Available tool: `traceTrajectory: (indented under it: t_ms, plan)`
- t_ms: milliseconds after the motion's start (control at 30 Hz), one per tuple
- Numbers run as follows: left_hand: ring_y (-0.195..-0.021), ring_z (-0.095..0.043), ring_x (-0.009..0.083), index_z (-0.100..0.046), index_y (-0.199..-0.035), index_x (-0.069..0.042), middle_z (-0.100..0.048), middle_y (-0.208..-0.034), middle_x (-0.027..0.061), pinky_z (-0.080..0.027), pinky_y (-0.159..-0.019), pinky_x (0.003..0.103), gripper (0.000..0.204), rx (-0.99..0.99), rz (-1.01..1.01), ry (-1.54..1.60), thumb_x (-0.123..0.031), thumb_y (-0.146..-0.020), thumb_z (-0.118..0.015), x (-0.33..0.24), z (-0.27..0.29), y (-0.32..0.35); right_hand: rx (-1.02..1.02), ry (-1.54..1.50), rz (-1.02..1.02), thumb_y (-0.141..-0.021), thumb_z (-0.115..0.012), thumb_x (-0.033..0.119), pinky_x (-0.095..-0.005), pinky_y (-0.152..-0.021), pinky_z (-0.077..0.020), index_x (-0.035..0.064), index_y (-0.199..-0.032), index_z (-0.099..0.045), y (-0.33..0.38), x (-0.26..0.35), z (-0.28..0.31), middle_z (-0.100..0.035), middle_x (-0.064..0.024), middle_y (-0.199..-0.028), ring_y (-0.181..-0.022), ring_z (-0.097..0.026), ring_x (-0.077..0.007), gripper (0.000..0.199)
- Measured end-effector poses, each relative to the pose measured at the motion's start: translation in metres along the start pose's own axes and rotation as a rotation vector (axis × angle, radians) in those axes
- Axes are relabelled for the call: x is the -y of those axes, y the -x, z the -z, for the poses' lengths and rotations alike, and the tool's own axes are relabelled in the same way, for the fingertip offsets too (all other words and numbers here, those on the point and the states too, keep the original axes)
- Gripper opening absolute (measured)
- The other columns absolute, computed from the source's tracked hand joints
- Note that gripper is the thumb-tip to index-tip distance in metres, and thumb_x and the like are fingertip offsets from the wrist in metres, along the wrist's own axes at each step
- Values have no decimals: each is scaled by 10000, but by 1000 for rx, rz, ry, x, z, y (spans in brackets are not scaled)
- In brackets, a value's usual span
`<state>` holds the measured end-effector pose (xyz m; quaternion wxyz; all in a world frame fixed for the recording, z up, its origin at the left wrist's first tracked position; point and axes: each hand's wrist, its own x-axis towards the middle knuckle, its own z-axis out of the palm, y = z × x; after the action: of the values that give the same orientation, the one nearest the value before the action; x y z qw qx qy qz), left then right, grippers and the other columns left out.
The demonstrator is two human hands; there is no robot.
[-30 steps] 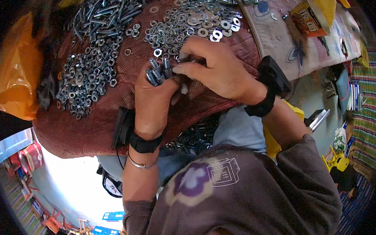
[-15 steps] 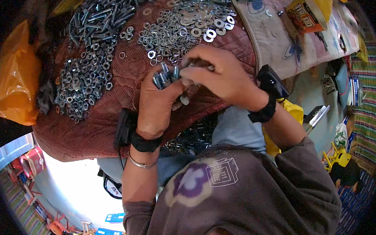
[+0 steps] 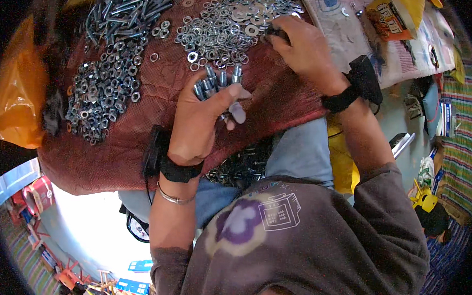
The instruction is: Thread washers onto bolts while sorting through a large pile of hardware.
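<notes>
My left hand [image 3: 193, 125] is closed around several steel bolts [image 3: 211, 82], their threaded ends pointing up past the thumb and fingers. Over at the right edge of the flat washers [image 3: 248, 12], my right hand [image 3: 308, 51] has its fingers curled down by the pile. Whatever those fingertips pinch, if anything, is hidden. Smaller ring washers [image 3: 195, 36] lie in a heap just beyond my left hand. Farther left are a pile of hex nuts [image 3: 103, 92] and, behind it, a pile of long bolts [image 3: 127, 11].
A dark red quilted cloth [image 3: 96, 167] covers the work surface. An orange plastic bag [image 3: 17, 93] sits at the left. A pale patterned cloth [image 3: 353, 52] with a yellow-and-orange packet [image 3: 389, 19] lies at the far right. More dark metal pieces [image 3: 240, 166] show below the near edge.
My right hand has left the bolts in my left hand and moved away and rightward to the flat washers. My left hand still grips the bolts in nearly the same place.
</notes>
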<state>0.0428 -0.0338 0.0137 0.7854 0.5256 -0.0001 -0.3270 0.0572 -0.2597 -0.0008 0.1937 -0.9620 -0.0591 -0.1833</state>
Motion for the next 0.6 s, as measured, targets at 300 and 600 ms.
traceTrajectory:
  t_ms: [300, 600]
  plan:
    - [-623, -630, 189, -528, -1004, -5, -646, -841, 121, -486, -470, 239, 202, 26, 25, 20, -106, -841, -591, 1, 0, 0, 56, -7, 63, -786, -557, 278, -462, -703, -459, 25, -924, -553, -2, -5, -1, -592, -194, -880, -819, -564, -390, 288]
    - [-560, -588, 134, -569, -923, -28, -647, -784, 91, -451, -457, 224, 177, 11, -2, -77, -159, -815, -619, 4, 3, -1, 45, -368, -188, -774, -617, 251, -371, -632, -479, 30, -900, -611, 1, 17, 12, -614, -154, -797, -706, -609, -294, 255]
